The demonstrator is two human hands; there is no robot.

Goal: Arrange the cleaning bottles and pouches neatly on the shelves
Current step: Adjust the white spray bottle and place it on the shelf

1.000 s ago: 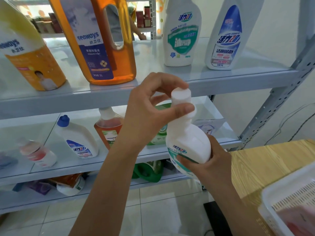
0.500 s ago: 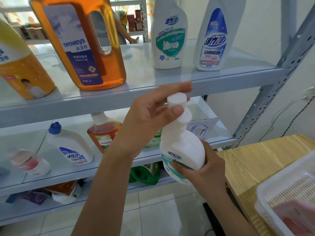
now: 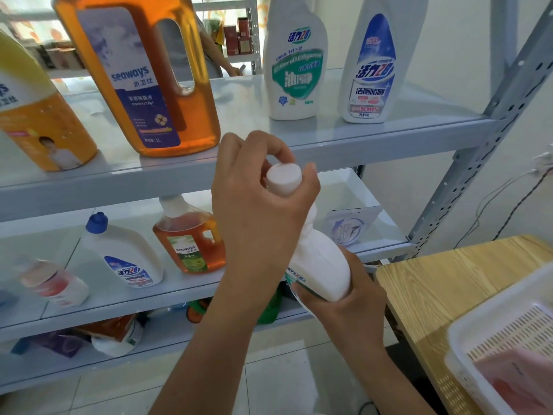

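White bottle (image 3: 320,265), one: left hand (image 3: 257,211) curled round its cap (image 3: 284,178), right hand (image 3: 344,298) gripping its base. Top shelf (image 3: 389,145): four bottles (image 3: 36,115) (image 3: 140,79) (image 3: 294,70) (image 3: 374,64) upright.

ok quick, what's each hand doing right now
left hand: closed, fingers curled round the cap of the bottle
right hand: closed, holding the bottle by its lower body

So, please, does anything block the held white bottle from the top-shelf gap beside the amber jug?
Nothing visible does. The white plastic bottle, gripped by left hand and right hand, is in front of the grey metal top shelf; the gap between amber jug and green-labelled white bottle is bare.
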